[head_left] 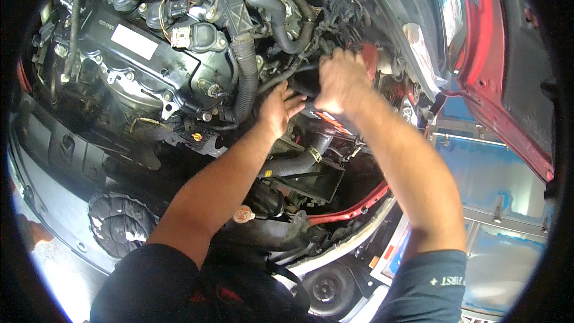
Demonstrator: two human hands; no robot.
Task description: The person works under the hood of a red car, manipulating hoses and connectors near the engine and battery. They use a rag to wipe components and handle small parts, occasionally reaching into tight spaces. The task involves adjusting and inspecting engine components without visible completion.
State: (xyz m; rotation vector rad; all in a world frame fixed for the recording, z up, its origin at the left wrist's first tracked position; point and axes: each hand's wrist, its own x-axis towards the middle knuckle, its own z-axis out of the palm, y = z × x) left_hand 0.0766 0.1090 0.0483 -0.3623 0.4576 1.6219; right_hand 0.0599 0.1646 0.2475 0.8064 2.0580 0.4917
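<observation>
My left hand (280, 110) reaches into the engine bay with its fingers stretched apart. Its fingertips lie against or just beside a dark, box-shaped part, probably a car battery, that carries an orange and white label (336, 123). Over the top of this part my right hand (342, 81) is curled, slightly blurred. What its fingers close on is hidden beneath the palm. A red cover (370, 61) shows just beyond those fingers. Below both hands, a black hose (293, 166) with a metal clamp (315, 154) runs beside an open black housing (326, 180).
The engine (149, 60) with its corrugated hose (244, 75) fills the far left. A red fender edge (353, 210) curves along the near right. An orange-marked cap (243, 215) sits near my left forearm. Bundled black material (122, 224) lies on the front panel.
</observation>
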